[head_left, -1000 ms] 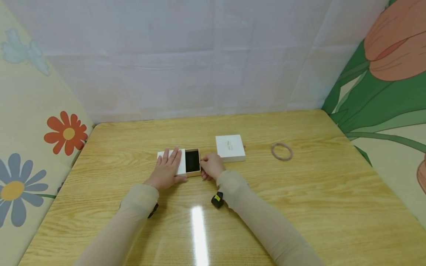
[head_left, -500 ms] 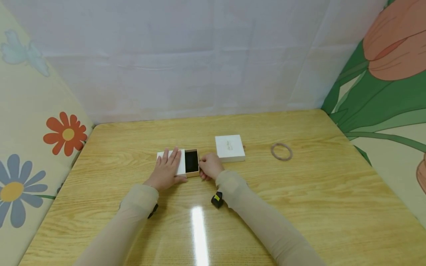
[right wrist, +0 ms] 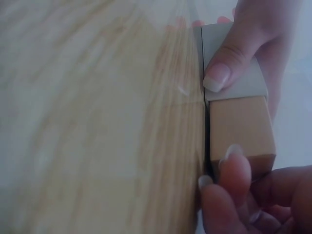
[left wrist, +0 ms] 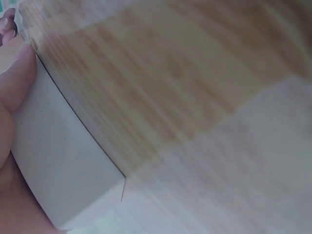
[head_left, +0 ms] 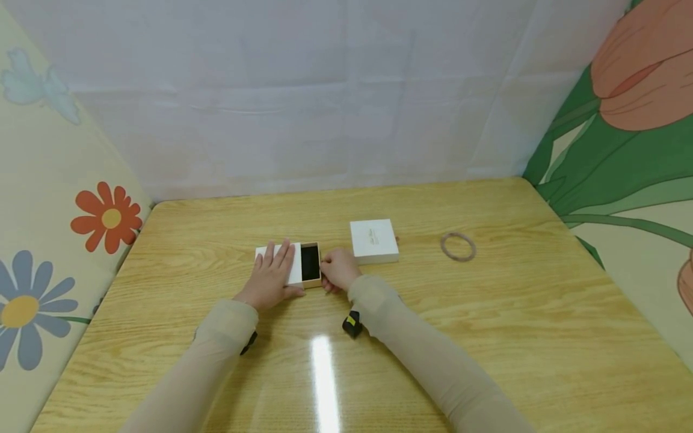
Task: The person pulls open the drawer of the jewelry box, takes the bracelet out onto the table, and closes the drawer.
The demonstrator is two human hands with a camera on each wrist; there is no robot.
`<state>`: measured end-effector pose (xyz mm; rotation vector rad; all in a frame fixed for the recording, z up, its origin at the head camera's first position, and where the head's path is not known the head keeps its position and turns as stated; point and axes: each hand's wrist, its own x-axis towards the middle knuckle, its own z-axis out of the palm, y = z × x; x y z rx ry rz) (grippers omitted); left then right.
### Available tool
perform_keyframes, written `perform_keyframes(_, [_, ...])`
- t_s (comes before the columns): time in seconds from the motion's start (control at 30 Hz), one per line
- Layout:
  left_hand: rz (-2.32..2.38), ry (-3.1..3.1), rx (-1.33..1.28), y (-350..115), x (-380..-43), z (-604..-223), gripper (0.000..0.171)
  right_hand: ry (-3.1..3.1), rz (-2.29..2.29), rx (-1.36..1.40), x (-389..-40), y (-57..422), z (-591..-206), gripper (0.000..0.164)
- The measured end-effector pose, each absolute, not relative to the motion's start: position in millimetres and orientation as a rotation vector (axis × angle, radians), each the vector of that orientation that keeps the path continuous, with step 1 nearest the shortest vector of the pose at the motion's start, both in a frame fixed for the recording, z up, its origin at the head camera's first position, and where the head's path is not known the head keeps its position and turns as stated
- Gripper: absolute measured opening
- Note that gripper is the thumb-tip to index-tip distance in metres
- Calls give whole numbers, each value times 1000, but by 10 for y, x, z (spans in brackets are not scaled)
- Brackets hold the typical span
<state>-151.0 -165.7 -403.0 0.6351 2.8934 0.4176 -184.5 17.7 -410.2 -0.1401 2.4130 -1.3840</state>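
A small white slide-out box sleeve (head_left: 295, 264) lies on the table under my left hand (head_left: 267, 279), whose straight fingers spread over its top. That thumb (right wrist: 217, 77) presses on the sleeve's near side. From the sleeve's right end sticks a tan drawer (right wrist: 241, 127) with a black inside (head_left: 310, 263). My right hand (head_left: 338, 269), fingers curled, is at the drawer's outer end, its fingertips right at that end face. Just beyond the right hand sits a second white box (head_left: 375, 240) with small lettering on top, closed.
A thin, pale pinkish bangle (head_left: 458, 247) lies on the wooden table (head_left: 487, 337) to the right of the boxes. White cloth (head_left: 292, 108) hangs behind the table. Panels painted with flowers (head_left: 111, 219) stand at both sides.
The drawer has slid a little left into the sleeve, so less of it shows. My right hand has moved left with it. The left hand has stayed in place.
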Motion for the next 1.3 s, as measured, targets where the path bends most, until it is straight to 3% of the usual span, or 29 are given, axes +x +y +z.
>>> perform_keyframes(1.3, [403, 2902, 658, -1658, -1523, -4056, 92, 2390, -1388, -199, -1851, 9, -4095, 35])
